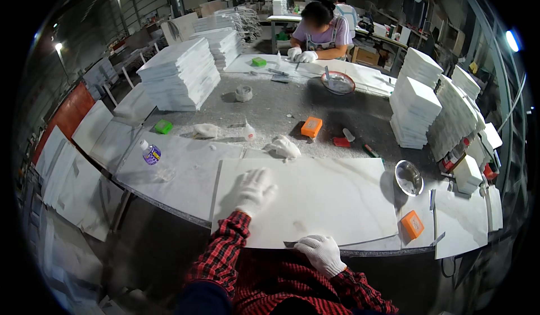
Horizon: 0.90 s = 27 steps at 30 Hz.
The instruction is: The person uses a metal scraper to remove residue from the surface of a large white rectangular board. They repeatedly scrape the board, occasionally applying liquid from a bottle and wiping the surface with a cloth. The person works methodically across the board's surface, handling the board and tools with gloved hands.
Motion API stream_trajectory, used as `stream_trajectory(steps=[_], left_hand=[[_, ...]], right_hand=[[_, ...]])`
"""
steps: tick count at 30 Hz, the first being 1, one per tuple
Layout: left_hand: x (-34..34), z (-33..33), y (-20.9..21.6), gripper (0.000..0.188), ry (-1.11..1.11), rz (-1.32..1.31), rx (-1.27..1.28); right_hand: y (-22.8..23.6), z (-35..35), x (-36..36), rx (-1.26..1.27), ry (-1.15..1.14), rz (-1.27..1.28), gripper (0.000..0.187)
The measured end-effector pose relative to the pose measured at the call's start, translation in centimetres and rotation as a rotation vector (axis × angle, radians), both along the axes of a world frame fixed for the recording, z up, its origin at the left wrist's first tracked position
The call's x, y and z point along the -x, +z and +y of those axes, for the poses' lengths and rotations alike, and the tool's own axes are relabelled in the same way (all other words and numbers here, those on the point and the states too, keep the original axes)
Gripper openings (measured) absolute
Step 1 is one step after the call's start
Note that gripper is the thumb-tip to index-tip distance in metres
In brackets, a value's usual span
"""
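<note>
A large white marble-like slab [315, 194] with faint grey veining lies flat on the workbench in front of me. My left hand [254, 192], in a white knit glove, rests on the slab's left part, fingers stretched out and slightly blurred. At the slab's near edge, my right hand [319, 253], gloved too, is closed around a scraper; its dark, thin blade [289, 244] sticks out to the left of the fingers, and the grip is hidden. Beyond the slab's far edge sits a crumpled white glove [284, 147].
To the right stand a metal bowl [409, 178] and an orange box [412, 224]; another orange box [311, 127] lies farther off. A purple-labelled bottle [150, 152] stands left. Slab stacks [180, 76] rise at both sides. Across the bench a co-worker [320, 31] bends over slabs.
</note>
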State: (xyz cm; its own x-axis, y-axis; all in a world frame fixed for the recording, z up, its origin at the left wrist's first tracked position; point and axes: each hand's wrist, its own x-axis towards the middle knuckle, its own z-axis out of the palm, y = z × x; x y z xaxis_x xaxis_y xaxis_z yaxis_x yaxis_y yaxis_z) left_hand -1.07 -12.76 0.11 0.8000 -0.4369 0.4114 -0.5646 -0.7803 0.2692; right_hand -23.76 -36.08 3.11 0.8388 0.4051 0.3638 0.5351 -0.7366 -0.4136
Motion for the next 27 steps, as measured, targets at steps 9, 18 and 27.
stream_trajectory(steps=[9,18,27], left_hand=[[1.4,0.4,-0.5,0.057,-0.123,-0.01,0.128],[3.2,-2.1,3.6,0.061,-0.106,0.157,-0.238],[1.8,-1.1,4.6,0.06,-0.029,0.302,0.172]], right_hand=[[2.2,2.2,-0.4,0.063,0.082,-0.015,0.02],[0.4,1.0,0.0,0.116,0.022,-0.007,0.021],[1.6,0.7,-0.2,0.124,0.029,0.04,0.027]])
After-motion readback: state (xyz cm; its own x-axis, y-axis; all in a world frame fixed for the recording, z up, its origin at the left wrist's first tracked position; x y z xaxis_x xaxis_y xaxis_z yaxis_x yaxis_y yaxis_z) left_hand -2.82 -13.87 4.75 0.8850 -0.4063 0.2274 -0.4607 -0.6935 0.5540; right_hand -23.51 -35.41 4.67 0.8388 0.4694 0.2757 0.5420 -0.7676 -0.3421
